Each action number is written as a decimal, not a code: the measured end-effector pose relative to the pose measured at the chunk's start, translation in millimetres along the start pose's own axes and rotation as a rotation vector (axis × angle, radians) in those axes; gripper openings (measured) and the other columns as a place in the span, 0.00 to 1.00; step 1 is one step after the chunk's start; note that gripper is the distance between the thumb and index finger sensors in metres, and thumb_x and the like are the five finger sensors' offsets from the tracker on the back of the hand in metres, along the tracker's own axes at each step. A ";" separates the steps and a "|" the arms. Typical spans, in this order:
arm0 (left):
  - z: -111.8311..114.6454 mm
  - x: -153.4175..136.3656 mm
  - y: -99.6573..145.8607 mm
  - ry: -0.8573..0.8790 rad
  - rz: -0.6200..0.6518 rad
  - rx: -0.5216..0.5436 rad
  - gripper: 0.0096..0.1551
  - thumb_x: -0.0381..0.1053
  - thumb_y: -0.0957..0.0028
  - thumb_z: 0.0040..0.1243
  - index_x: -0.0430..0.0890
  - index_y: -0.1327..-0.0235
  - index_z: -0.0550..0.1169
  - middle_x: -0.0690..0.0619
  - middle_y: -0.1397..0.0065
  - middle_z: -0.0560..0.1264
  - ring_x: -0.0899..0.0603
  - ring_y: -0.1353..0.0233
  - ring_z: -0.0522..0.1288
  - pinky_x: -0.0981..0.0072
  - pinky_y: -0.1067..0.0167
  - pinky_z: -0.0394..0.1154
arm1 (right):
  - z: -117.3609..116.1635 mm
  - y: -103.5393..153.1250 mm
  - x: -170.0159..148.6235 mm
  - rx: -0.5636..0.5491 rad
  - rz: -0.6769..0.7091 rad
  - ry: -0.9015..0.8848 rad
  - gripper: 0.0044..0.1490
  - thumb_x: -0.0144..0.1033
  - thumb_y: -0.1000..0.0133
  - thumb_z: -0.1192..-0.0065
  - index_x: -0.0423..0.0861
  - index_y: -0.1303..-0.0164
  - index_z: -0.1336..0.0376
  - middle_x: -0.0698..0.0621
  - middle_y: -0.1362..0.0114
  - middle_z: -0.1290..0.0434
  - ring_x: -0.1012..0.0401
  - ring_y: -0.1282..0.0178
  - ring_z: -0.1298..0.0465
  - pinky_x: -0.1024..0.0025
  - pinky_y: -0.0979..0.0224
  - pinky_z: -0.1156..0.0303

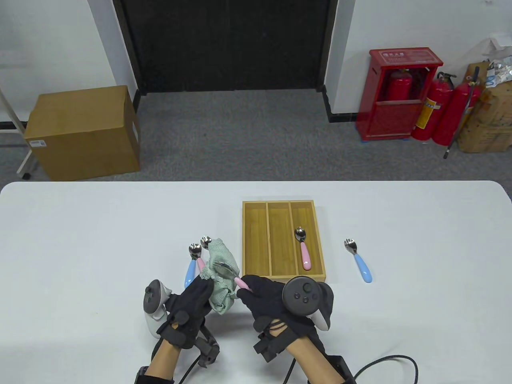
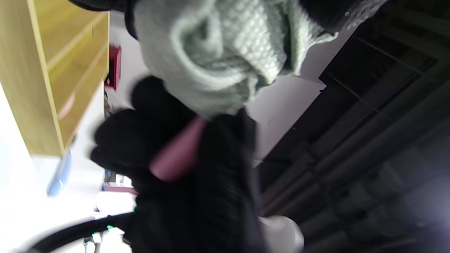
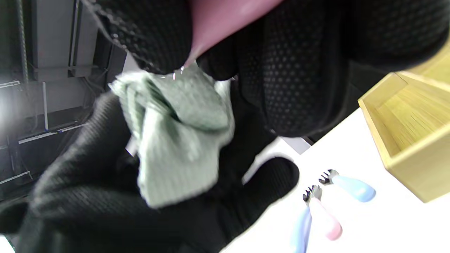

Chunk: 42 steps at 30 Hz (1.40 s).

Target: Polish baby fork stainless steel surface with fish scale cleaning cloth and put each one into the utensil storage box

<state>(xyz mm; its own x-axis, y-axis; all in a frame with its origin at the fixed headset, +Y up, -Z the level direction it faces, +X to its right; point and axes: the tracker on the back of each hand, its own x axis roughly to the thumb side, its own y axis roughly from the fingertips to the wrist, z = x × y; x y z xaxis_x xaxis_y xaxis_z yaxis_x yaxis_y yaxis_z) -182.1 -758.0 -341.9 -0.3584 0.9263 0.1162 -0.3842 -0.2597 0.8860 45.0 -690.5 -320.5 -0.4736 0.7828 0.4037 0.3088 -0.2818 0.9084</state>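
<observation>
My left hand (image 1: 205, 286) grips a bunched pale green cloth (image 1: 222, 285) near the table's front edge. My right hand (image 1: 247, 291) pinches the pink handle (image 1: 242, 283) of a baby fork, and its steel head (image 1: 224, 269) lies on the cloth. The cloth (image 2: 218, 52) and that handle (image 2: 177, 154) fill the left wrist view. The wooden storage box (image 1: 256, 240) stands just beyond, with a pink-handled fork (image 1: 303, 248) in its right compartment. A blue-handled fork (image 1: 193, 264) and a pink-handled one (image 1: 201, 260) lie left of the cloth. Another blue fork (image 1: 359, 261) lies right of the box.
The white table (image 1: 80, 240) reaches far to both sides. A black cable (image 1: 384, 362) runs off my right wrist at the front edge. Beyond the table, a cardboard box (image 1: 82, 132) and red fire extinguishers (image 1: 436, 112) stand on the floor.
</observation>
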 end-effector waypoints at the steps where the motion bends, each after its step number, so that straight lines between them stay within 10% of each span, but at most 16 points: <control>1: 2.1 -0.9 -0.3 0.019 -0.005 -0.003 0.47 0.71 0.43 0.53 0.45 0.20 0.59 0.45 0.21 0.70 0.34 0.19 0.67 0.32 0.29 0.61 | -2.9 1.0 -1.7 0.016 -0.005 -0.022 0.27 0.43 0.53 0.34 0.41 0.48 0.28 0.35 0.50 0.18 0.49 0.67 0.15 0.45 0.60 0.23; 7: 7.0 -5.0 -1.1 0.074 -0.008 0.054 0.35 0.62 0.42 0.58 0.53 0.24 0.65 0.58 0.25 0.76 0.46 0.20 0.74 0.38 0.27 0.66 | -25.7 1.6 -10.2 0.136 -0.032 -0.287 0.28 0.41 0.53 0.36 0.37 0.48 0.28 0.34 0.55 0.19 0.50 0.73 0.17 0.45 0.64 0.24; 23: -14.9 20.7 2.4 -0.315 -0.011 0.383 0.24 0.59 0.50 0.66 0.57 0.40 0.79 0.59 0.41 0.87 0.49 0.36 0.87 0.46 0.34 0.76 | -19.0 -4.4 -15.2 0.145 0.005 -0.123 0.32 0.35 0.55 0.32 0.39 0.41 0.33 0.34 0.46 0.22 0.49 0.65 0.19 0.45 0.58 0.26; 32: -2.2 13.3 -4.5 -0.072 -0.032 0.197 0.30 0.53 0.48 0.68 0.53 0.33 0.70 0.54 0.37 0.78 0.45 0.36 0.80 0.39 0.32 0.69 | -11.5 0.8 -9.1 0.069 0.078 -0.139 0.32 0.32 0.56 0.33 0.38 0.40 0.33 0.32 0.45 0.23 0.50 0.66 0.19 0.44 0.58 0.26; 42: -8.3 24.9 -0.5 -0.413 -0.033 0.278 0.26 0.52 0.53 0.70 0.54 0.40 0.77 0.52 0.45 0.83 0.44 0.45 0.83 0.40 0.35 0.72 | -10.5 3.8 -17.3 0.084 0.068 -0.070 0.32 0.32 0.56 0.32 0.38 0.41 0.32 0.33 0.45 0.23 0.49 0.66 0.20 0.44 0.58 0.27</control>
<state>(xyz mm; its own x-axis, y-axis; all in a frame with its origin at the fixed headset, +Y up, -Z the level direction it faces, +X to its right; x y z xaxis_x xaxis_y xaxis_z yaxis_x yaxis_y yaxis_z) -197.9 -737.0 -343.3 0.0389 0.9781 0.2046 -0.1276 -0.1982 0.9718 45.7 -711.0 -322.9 -0.3910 0.8011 0.4532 0.4078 -0.2906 0.8656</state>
